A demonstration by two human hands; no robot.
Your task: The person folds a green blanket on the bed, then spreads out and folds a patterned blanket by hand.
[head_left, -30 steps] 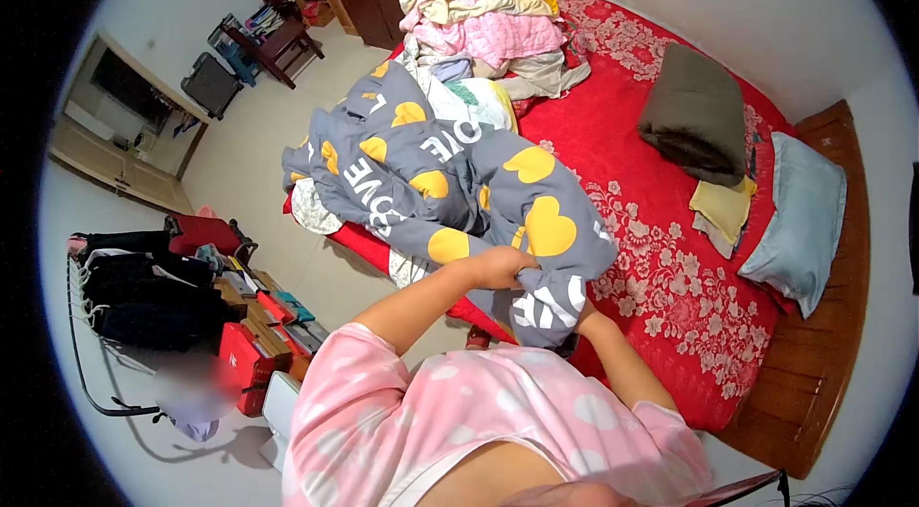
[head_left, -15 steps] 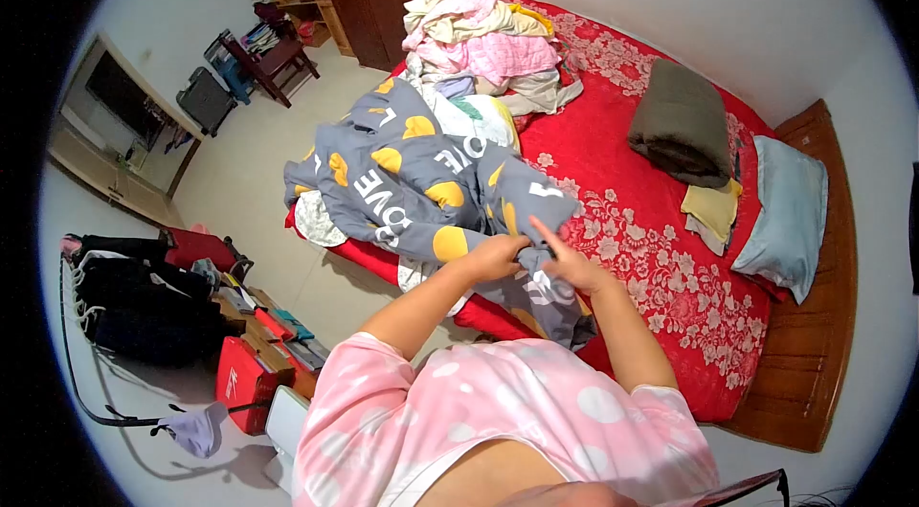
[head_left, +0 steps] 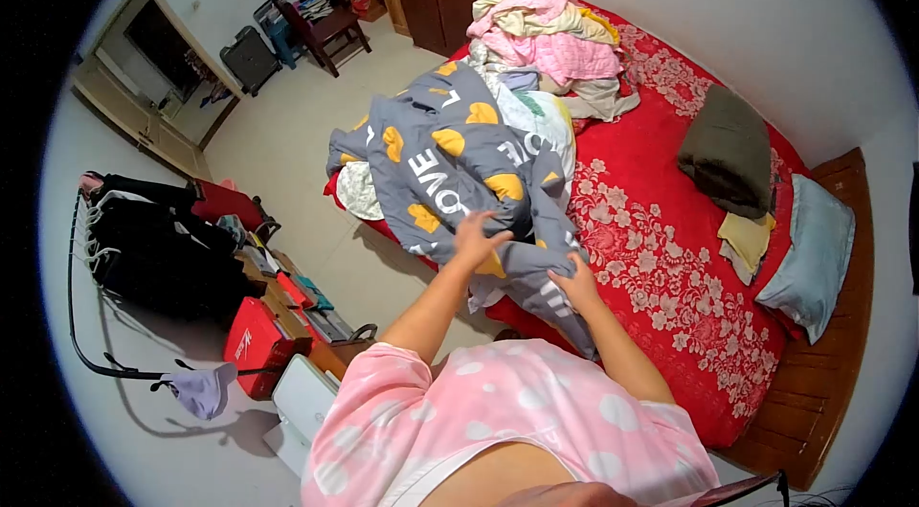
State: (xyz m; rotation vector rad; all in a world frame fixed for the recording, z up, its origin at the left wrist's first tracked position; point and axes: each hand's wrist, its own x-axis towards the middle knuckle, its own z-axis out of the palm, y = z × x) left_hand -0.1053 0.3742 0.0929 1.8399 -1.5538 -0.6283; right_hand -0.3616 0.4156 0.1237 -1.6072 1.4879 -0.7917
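A grey duvet cover [head_left: 450,162] with yellow hearts and white "LOVE" lettering lies rumpled across the near left part of the bed, one end hanging toward my body. My left hand [head_left: 476,241] rests on its near part with the fingers spread. On the right edge of the same fabric is my right hand [head_left: 578,289], thumb and fingers apart against the cloth; some fingertips are hard to see. A white patterned cloth [head_left: 358,193] shows from under the cover at the bed's left edge.
The bed has a red floral sheet [head_left: 651,268]. On it are a pile of pink and cream bedding [head_left: 555,43], a folded dark blanket [head_left: 726,148], a yellow cloth [head_left: 746,237] and a light-blue pillow [head_left: 810,258]. A clothes rack [head_left: 73,287] and red box [head_left: 263,346] stand left.
My hands were close together on the bunched cloth; they are now apart, the left opened and farther left. The near end of the cover is more spread. My view has shifted left.
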